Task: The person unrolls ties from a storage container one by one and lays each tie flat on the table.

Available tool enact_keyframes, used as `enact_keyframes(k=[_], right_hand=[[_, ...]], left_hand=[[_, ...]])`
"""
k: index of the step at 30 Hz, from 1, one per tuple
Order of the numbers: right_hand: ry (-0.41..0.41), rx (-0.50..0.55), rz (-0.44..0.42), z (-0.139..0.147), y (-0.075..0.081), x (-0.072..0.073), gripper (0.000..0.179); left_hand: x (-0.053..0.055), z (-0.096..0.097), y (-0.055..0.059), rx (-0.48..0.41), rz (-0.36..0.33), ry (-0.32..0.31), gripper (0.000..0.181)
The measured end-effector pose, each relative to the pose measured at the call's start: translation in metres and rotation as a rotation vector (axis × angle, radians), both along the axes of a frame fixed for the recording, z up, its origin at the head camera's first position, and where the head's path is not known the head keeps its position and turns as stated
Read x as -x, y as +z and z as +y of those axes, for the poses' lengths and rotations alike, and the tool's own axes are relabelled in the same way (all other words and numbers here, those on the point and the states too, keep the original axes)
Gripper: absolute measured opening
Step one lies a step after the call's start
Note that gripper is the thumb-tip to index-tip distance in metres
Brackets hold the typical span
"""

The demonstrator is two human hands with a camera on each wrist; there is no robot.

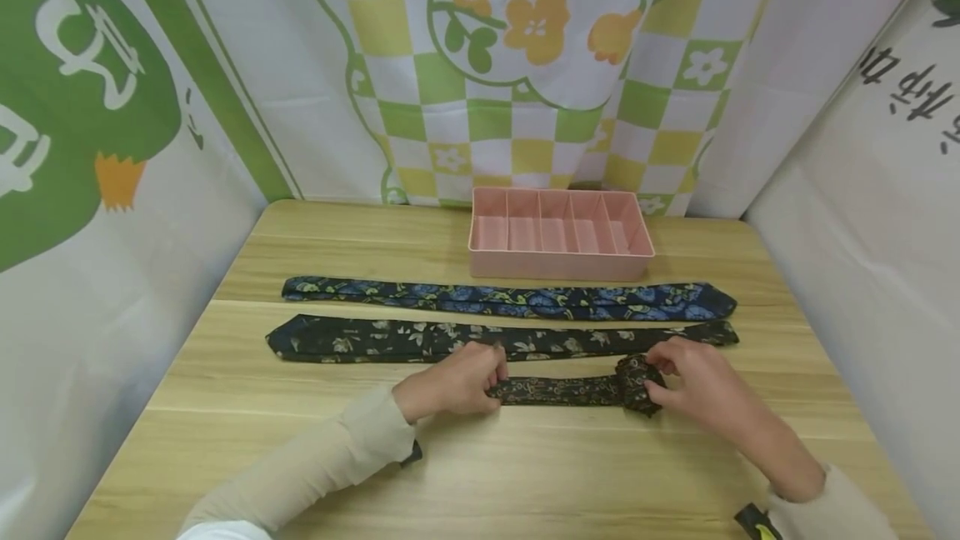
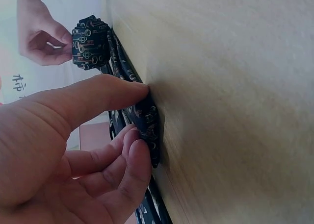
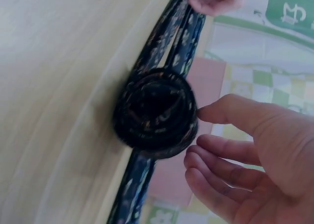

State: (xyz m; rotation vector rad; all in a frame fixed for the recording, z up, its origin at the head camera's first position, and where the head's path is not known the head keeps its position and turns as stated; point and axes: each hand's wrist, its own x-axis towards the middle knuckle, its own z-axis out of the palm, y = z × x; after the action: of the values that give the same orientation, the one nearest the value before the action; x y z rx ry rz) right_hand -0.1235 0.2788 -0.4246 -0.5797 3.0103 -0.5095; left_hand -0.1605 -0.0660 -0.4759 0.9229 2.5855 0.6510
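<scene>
A dark necktie patterned with small keys (image 1: 558, 391) lies partly rolled up, its flat length running left from the roll (image 3: 156, 113). At that flat end, my left hand (image 1: 457, 380) pinches the fabric between thumb (image 2: 122, 90) and fingers. Around the roll's right side, my right hand (image 1: 701, 382) holds it with thumb and fingertips. The coil's spiral end faces the right wrist camera. Just beyond lies a black floral necktie (image 1: 337, 338), stretched flat; behind that, a navy necktie with blue and yellow patterning (image 1: 480, 298) is also laid out lengthwise.
A pink box (image 1: 562, 265) with several narrow compartments stands at the table's back edge. The wooden table (image 1: 525, 482) meets a checked floral curtain (image 1: 510, 123) behind, with printed white cloth (image 1: 847, 140) along the sides.
</scene>
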Motion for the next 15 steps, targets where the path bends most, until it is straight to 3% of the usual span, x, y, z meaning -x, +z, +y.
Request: enact_keyframes(k=[8, 15], right_hand=[[0.108, 0.020, 0.075, -0.033, 0.002, 0.002, 0.023], [0.141, 0.015, 0.150, -0.046, -0.013, 0.006, 0.030]], left_hand=[[-0.002, -0.008, 0.001, 0.010, -0.022, 0.025, 0.030], [-0.005, -0.021, 0.003, 0.025, -0.041, 0.061, 0.029]])
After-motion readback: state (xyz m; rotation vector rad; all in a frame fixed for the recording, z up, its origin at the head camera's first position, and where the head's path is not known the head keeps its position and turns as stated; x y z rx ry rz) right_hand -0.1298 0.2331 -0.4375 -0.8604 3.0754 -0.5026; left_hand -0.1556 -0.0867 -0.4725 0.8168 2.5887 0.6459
